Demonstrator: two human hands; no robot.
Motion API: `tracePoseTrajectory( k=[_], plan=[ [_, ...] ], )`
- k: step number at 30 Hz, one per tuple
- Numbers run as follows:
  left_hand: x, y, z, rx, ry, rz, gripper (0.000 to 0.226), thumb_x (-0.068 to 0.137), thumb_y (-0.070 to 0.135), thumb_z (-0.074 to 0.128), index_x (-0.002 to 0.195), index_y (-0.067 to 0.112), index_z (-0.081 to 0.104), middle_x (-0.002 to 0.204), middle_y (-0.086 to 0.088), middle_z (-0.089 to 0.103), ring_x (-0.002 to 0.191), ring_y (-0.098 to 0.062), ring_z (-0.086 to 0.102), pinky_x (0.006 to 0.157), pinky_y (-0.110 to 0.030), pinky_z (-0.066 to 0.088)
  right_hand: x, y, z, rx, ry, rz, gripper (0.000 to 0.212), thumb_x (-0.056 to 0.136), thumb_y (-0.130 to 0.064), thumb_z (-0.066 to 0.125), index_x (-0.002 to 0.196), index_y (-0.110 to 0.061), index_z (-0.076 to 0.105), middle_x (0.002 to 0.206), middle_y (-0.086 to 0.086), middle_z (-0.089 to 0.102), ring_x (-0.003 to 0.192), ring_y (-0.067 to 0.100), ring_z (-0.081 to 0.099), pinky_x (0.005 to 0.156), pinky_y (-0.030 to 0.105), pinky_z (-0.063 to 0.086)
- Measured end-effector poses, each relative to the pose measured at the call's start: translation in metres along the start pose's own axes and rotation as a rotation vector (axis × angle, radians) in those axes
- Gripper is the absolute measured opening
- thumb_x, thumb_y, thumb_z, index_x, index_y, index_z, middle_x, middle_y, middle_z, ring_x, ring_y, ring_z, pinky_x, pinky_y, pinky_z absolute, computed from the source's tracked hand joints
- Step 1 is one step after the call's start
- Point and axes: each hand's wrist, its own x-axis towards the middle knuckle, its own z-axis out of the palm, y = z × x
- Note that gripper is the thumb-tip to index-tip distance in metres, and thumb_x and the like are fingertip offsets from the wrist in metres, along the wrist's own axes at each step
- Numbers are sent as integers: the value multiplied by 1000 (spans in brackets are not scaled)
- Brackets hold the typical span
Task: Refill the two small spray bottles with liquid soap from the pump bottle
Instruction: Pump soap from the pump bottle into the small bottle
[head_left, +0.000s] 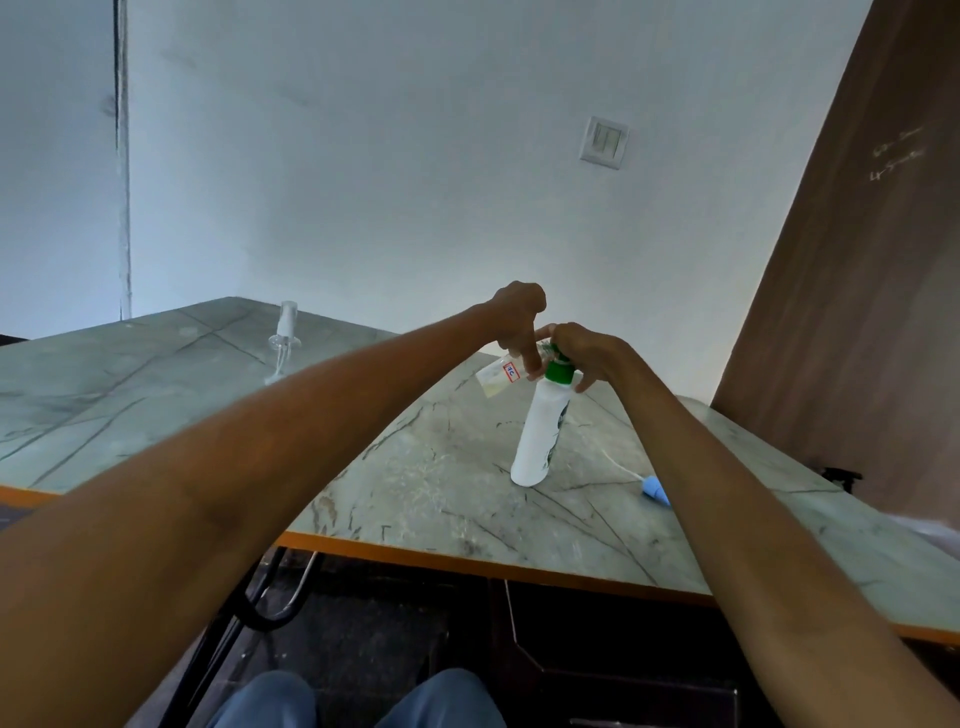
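A white pump bottle (537, 434) with a green collar (560, 370) stands on the marble-patterned table (415, 467). My right hand (587, 356) is curled over its pump head, which is mostly hidden. My left hand (517, 322) pinches a small clear spray bottle (497, 376) with a red-and-white sticker, tilted with its mouth against the pump's spout. A little pale liquid shows inside it. A sprayer cap with its dip tube (284, 338) lies on the table at the far left.
A blue plug on a white cable (655, 490) lies on the table right of the pump bottle. The table's orange front edge (467, 561) runs close to my knees. A brown door (857, 312) stands at the right.
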Motion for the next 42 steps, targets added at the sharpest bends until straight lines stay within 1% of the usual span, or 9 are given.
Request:
tracePoseTrajectory(
  k=[2,6,9,12,17,27,35,39,42],
  plan=[
    [-1,-1,2,3,-4,-7,99,60,30,86,139,-1,34,131,-13,54,116,-28,56,92,-30,46,0,1,1,12,1,12,40,101,-21,29,140,-20,38,146,15,36,133,35,36,106,54,32],
    [0,-2,1,-68,3,-28,99,59,29,87,137,-2,34,125,-15,59,96,-21,54,60,-13,36,1,0,0,16,-8,22,42,98,-23,31,138,-15,40,142,14,41,129,32,40,102,52,35],
    [-2,1,-4,-74,16,-23,100,58,30,87,137,-1,34,120,-14,62,89,-17,48,58,-10,31,2,-1,-4,48,-7,26,42,96,-20,29,136,-13,41,139,15,45,128,32,42,100,52,36],
    [0,2,-5,-41,1,-23,100,58,30,87,138,0,34,120,-14,62,92,-19,54,62,-14,38,1,-2,-4,45,-11,26,43,96,-18,28,137,-15,42,140,16,45,128,33,42,101,53,35],
    [1,0,1,33,-8,17,100,61,32,86,141,3,33,132,-10,53,120,-26,53,97,-28,41,0,1,2,57,-4,41,41,98,-17,29,137,-19,42,142,15,41,130,34,39,104,55,33],
    [0,1,-4,3,-11,-3,100,62,34,84,142,3,31,130,-11,56,120,-24,53,96,-24,39,1,-4,-4,27,-2,56,42,97,-14,24,133,-7,43,137,18,46,127,33,43,102,54,35],
    [-1,-1,3,-28,-4,-13,95,60,29,86,137,4,38,128,-10,56,115,-26,57,91,-26,44,1,-1,1,10,-6,74,41,97,-17,27,135,-12,43,136,18,44,125,35,42,100,53,37],
    [-2,0,4,-41,-8,-22,96,59,29,87,137,3,38,126,-11,60,106,-22,58,77,-20,43,1,-1,-1,-20,-41,64,45,93,-18,25,134,-11,44,136,16,47,125,35,44,94,53,38],
    [-2,2,-1,-59,0,-29,97,58,28,87,138,2,37,126,-12,59,113,-26,58,83,-23,44,1,-4,-5,-14,-25,53,45,93,-15,25,133,-9,44,136,17,47,125,34,44,94,53,38]
  ],
)
